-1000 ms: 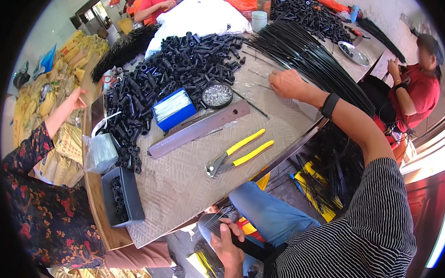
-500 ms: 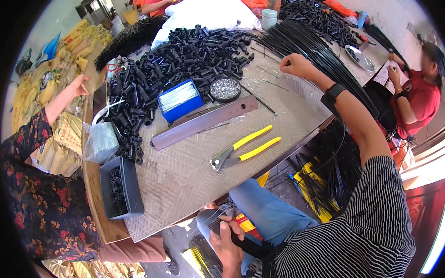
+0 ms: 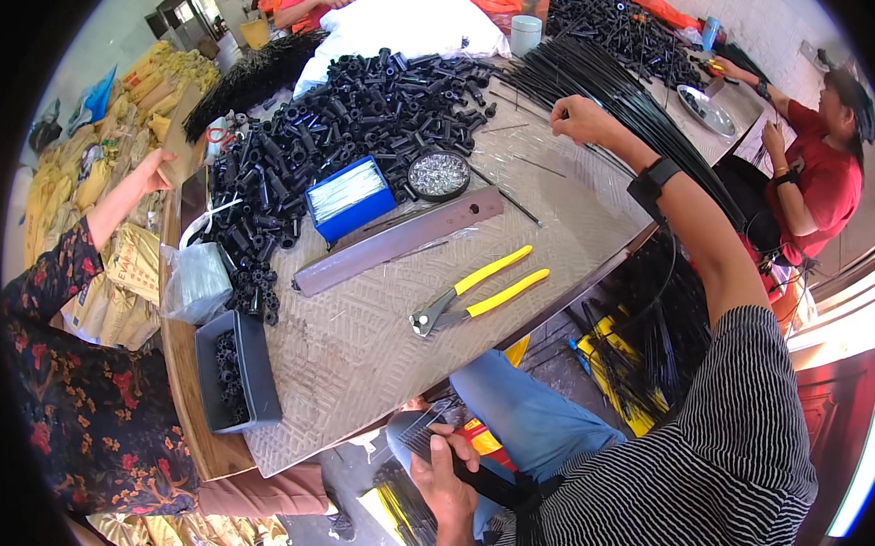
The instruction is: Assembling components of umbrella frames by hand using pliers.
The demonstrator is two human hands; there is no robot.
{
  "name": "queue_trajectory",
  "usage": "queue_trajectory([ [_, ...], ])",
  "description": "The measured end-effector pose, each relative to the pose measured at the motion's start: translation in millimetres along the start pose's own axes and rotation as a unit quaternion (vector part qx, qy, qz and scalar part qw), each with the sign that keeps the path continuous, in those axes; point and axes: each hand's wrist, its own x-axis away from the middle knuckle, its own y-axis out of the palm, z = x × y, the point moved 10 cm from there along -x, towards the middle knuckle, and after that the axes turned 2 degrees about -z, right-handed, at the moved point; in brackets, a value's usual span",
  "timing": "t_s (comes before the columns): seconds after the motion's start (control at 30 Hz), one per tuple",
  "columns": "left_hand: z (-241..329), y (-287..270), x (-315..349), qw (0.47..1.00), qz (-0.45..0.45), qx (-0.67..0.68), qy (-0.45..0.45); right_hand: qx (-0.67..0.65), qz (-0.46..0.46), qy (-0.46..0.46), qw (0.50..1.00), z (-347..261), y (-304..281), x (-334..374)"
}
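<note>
Low over my lap, my left hand [image 3: 440,476] is closed around a bundle of thin black rods [image 3: 492,485]. My right hand [image 3: 583,120] reaches over the far part of the table, fingers curled together beside a large heap of long black rods [image 3: 640,116]. Whatever lies between those fingers is too small to make out. On the near part of the table lie end-cutting pliers [image 3: 481,292] with yellow handles, jaws pointing left. Behind them rests a long grey-brown bar [image 3: 400,240] with a hole at one end.
A blue box [image 3: 353,199] of thin clear pieces and a round dish [image 3: 439,175] of small shiny parts sit before a pile of black tubular parts [image 3: 367,104]. A grey bin [image 3: 238,372] stands at the left edge. Co-workers sit left [image 3: 102,356] and right [image 3: 823,173].
The picture has shifted slightly. My right hand has moved little, and its fingers stay curled. At the right, the co-worker has stretched an arm forward to a yellow-and-red tool.
</note>
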Motion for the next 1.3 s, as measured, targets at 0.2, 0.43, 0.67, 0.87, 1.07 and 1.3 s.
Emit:
queue_trajectory([
  [0.2, -2, 4, -2, 1.000, 0.002, -0.007, -0.008, -0.005, -0.033, -0.127, 0.991, -79, 24, -1],
  [0.43, -3, 4, -1, 1.000, 0.004, -0.010, -0.002, 0.062, -0.066, -0.212, 0.973, -156, 75, -17],
  [0.67, 0, 0, -1, 1.000, 0.003, 0.006, -0.006, 0.108, -0.099, -0.182, 0.972, -89, 62, -9],
  [0.87, -4, 2, -4, 1.000, -0.004, 0.002, -0.021, 0.141, -0.102, -0.229, 0.958, -68, 54, 24],
  [1.07, -1, 0, -4, 1.000, -0.001, 0.005, -0.003, 0.229, -0.044, -0.221, 0.947, -57, 39, 36],
  [1.3, -5, 1, -6, 1.000, 0.000, 0.000, -0.007, 0.177, 0.020, -0.205, 0.963, -30, 15, 36],
])
